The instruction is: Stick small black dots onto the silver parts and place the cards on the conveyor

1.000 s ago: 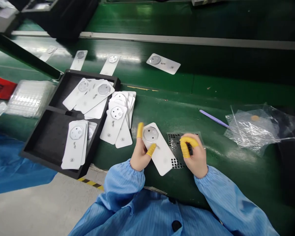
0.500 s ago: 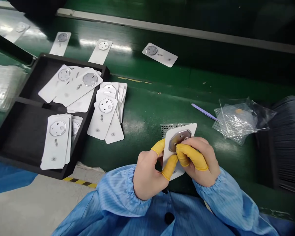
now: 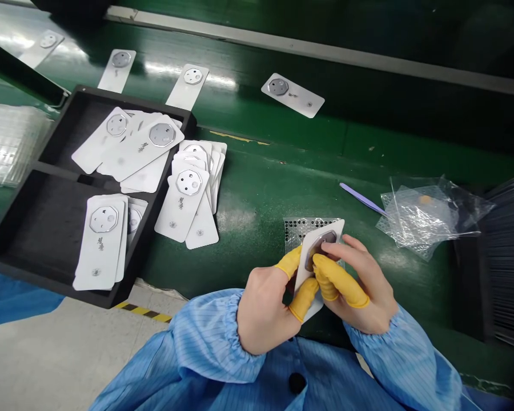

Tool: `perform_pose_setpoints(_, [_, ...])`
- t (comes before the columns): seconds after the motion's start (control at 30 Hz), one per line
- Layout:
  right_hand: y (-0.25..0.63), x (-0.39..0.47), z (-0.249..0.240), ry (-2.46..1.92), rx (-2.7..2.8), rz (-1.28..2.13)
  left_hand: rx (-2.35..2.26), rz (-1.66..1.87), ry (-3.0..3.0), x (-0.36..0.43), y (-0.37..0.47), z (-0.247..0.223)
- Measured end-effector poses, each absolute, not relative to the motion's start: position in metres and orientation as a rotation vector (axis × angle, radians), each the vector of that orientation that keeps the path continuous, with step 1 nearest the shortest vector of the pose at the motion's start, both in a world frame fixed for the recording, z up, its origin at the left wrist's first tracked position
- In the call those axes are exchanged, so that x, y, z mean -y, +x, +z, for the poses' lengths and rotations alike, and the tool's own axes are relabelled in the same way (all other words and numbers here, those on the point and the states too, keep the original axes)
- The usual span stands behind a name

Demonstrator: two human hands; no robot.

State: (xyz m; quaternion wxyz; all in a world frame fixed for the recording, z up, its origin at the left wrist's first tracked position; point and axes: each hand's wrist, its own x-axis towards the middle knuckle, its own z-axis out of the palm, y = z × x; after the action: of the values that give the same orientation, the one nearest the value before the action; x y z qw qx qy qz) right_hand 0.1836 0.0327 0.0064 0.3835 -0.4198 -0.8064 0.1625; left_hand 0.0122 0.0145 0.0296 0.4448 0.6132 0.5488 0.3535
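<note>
My left hand (image 3: 270, 308) grips a white card (image 3: 307, 285) by its long edge between yellow-capped finger and thumb. The card is tilted up and bears a grey octagonal plate (image 3: 312, 249). My right hand (image 3: 360, 279) is at the card's right side, its yellow-capped fingers pressed together at the plate's lower edge and a bare fingertip on the plate. Whatever they may pinch is hidden. Behind the card a clear sheet with rows of small black dots (image 3: 293, 227) lies on the green bench.
A black divided tray (image 3: 29, 220) with white cards stands at the left, a pile of cards (image 3: 182, 202) beside it. Single cards (image 3: 300, 98) lie along the back. Purple tweezers (image 3: 362, 198), clear bags (image 3: 424, 220) and a dark stack (image 3: 512, 257) are at the right.
The card in my left hand has turned more edge-on. A finger of my right hand has lifted and spread outward. The whole view has shifted slightly.
</note>
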Motion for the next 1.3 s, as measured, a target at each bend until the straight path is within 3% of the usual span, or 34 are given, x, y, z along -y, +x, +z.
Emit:
perform_pose_setpoints(0.17, [0.186,-0.032,0.004,-1.129,1.994,0.499,-1.314,0.836,1.447,-0.014,0.014,0.031])
perform_pose_setpoints(0.57, [0.179,-0.037,0.009,-0.9,2.043,0.341,-1.245,1.043,1.58,-0.016,0.013,0.033])
perform_pose_setpoints(0.93, [0.171,-0.035,0.015,-1.03,2.169,0.187,-1.348,1.01,1.681,-0.016,0.013,0.033])
perform_pose_setpoints(1.3, [0.165,-0.039,-0.013,-1.027,1.975,0.553,-1.229,1.054,1.38,-0.024,0.011,0.015])
